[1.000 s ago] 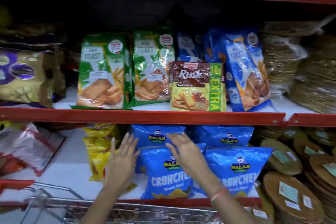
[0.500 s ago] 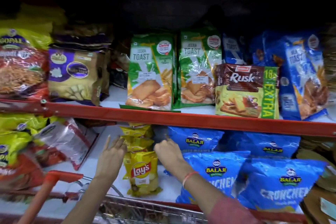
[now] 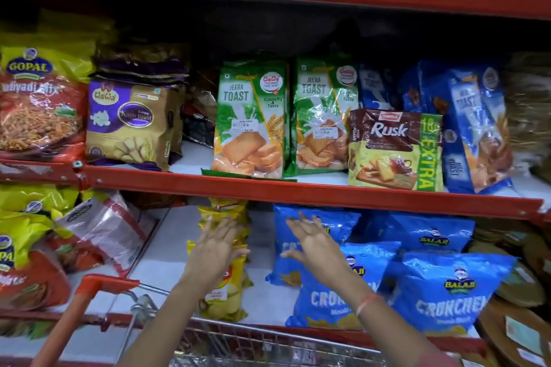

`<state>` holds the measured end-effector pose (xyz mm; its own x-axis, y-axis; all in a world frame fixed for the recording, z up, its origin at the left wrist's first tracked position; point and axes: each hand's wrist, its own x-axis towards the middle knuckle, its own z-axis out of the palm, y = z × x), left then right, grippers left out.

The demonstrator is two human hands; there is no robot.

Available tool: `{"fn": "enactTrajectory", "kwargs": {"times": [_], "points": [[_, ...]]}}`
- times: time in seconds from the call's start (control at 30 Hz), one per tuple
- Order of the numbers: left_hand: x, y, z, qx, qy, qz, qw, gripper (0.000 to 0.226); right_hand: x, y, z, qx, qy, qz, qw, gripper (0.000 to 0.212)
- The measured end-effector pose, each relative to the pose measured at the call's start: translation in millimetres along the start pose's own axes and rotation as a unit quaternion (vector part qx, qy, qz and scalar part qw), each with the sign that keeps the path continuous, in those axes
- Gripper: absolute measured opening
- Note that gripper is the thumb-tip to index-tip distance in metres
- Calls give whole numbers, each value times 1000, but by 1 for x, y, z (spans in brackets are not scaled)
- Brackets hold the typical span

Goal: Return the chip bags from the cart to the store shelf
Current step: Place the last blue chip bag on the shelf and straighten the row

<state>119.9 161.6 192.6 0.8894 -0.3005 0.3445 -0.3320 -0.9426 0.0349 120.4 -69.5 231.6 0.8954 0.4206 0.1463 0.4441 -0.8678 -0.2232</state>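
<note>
Likely feather-light and puffed with air, brittle inside: best taken gently by both side edges or the crimped top seam, never squeezed flat; glossy film apt to slide and crackle. Yellow chip bag (image 3: 222, 286) bright and shiny, with a red round logo partly hidden behind the wrist, standing upright at the front of the lower shelf (image 3: 167, 247), more yellow bags stacked behind it, blue Balaji bags (image 3: 447, 286) just beside to the right. Left hand (image 3: 216, 250) laid flat against its face, fingers spread, not closed round it. Right hand (image 3: 313, 243) open too, hovering before the blue bags. Cart (image 3: 238, 343) below, its red handle at lower left.
</note>
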Motion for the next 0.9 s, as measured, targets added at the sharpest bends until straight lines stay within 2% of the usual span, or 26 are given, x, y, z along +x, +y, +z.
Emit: {"fn": "enactTrajectory", "kwargs": {"times": [0.07, 0.17, 0.2, 0.33, 0.43, 0.57, 0.73, 0.8, 0.83, 0.9], "points": [[7, 28, -1, -47, -20, 34, 998, 71, -17, 31, -12, 2, 3, 39, 999, 70], [20, 66, 1, -90, -16, 76, 993, 84, -39, 71, -30, -50, -43, 104, 992, 67], [24, 78, 2, -99, -16, 69, 993, 79, -45, 82, -36, -64, -53, 125, 989, 65], [40, 113, 10, -96, -21, 41, 994, 29, -62, 110, -45, -52, -64, 196, 977, 45], [45, 112, 12, -62, -3, 37, 997, 19, -62, 114, -44, -92, -47, 182, 978, 25], [48, 83, -1, 0, 68, 33, 997, 13, -49, 99, -41, -83, -25, 136, 987, 22], [41, 76, -5, 7, 30, -29, 999, 18, -38, 87, -25, -73, -17, 106, 991, 20], [38, 82, -6, -6, -4, -51, 999, 13, -38, 88, -26, -57, -21, 108, 992, 21], [37, 86, -3, 9, -14, -53, 998, 19, -39, 89, -28, -44, -24, 112, 992, 24], [39, 95, -3, 26, 11, -35, 999, 35, -44, 95, -35, -18, -34, 116, 993, 43]]}}
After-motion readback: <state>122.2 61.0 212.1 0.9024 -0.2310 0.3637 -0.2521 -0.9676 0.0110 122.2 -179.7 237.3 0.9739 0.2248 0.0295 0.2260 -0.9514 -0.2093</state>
